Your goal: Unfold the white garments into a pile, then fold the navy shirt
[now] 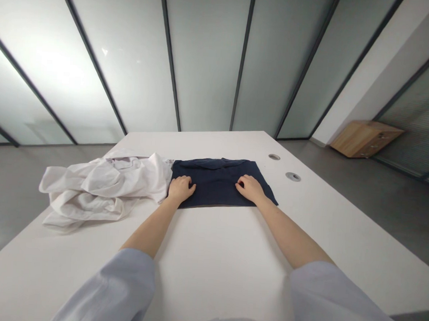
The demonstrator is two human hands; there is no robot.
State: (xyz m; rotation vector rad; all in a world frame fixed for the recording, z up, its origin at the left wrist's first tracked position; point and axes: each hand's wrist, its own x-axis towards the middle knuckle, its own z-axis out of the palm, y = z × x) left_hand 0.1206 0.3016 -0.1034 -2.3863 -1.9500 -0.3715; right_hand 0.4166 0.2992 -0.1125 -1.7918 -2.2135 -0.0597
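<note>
A dark navy folded garment (213,187) lies on the table in front of me as a wide rectangle. Some loose folds show along its far edge. My left hand (180,189) rests on its left part, fingers slightly bent and the thumb apart from them. On the right part lies my right hand (251,187), its fingers loosely curved, with a gap by the thumb. Neither hand visibly pinches the cloth. A crumpled heap of white cloth (108,183) is just left of the navy garment, close to my left hand.
The white table (223,271) runs from my body toward a frosted glass wall (208,59). Two round cable grommets, a far one (274,157) and a nearer one (293,176), sit near the right edge. A wooden cabinet (363,138) stands on the floor at right.
</note>
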